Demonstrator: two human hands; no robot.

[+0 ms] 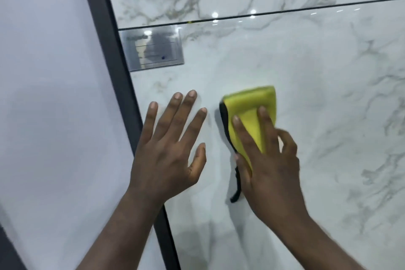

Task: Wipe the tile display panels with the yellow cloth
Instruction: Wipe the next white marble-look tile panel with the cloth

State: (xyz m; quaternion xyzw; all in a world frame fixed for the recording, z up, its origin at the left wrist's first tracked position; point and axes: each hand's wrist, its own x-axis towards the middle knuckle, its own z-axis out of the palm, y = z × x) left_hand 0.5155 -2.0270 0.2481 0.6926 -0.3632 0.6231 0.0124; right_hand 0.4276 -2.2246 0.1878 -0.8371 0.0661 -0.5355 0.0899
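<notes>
Two marble panels (pixel 306 94) meet at one seam. On the lower, the left hand (pixel 166 149) lies flat, empty, fingers spread. The right hand (pixel 269 166) presses one yellow cloth (pixel 252 103) with straight fingers.

Bare panel (pixel 328 116) right of the cloth (pixel 249 105); label plate (pixel 153 49), dark frame (pixel 121 83) leftward

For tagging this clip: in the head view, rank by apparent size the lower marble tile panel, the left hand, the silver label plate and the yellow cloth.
1. lower marble tile panel
2. left hand
3. silver label plate and yellow cloth: look alike; the right hand covers part of the cloth.
</notes>
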